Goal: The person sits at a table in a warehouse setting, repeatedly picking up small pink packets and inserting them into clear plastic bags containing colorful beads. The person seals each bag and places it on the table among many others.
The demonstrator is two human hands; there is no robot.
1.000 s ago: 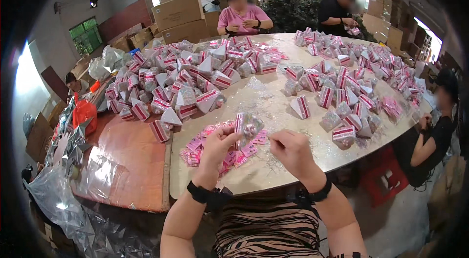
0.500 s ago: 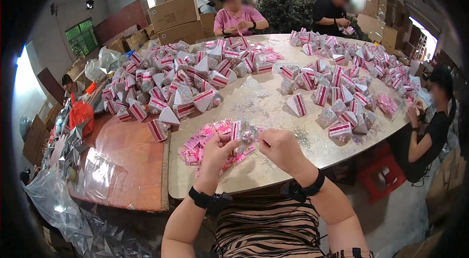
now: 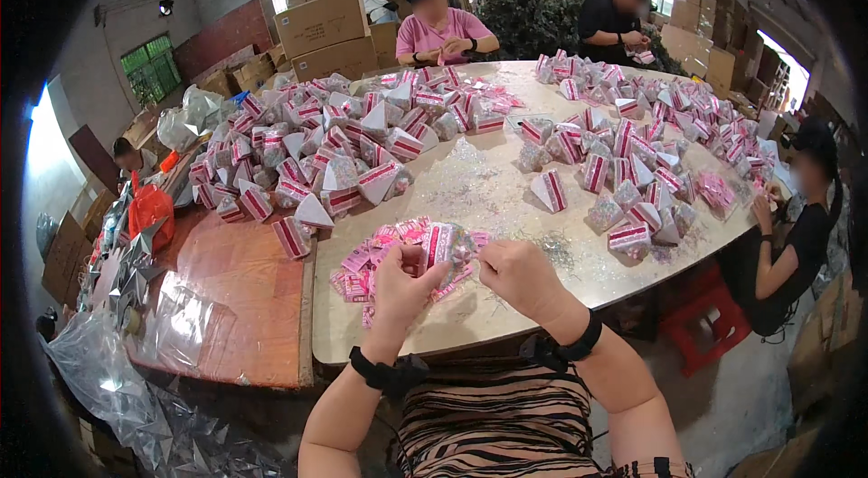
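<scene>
In my left hand is a small wedge-shaped clear packet with pink and white bands, like a cake slice. Fingers and thumb grip its left side, and its clear part with glittery filling faces right. My right hand is closed in a pinch just beside the packet's right end; what lies between its fingertips is too small to make out. Beneath and behind the packet, a loose pile of flat pink printed cards spreads over the pale table.
A large heap of similar wedge packets rises at the left back, with another heap on the right. Glitter scraps litter the middle. A red stool stands at the right. Several people work around the table.
The packet has turned in my left hand, so its striped band now stands more upright. My right hand stays pinched beside it, nearly in place.
</scene>
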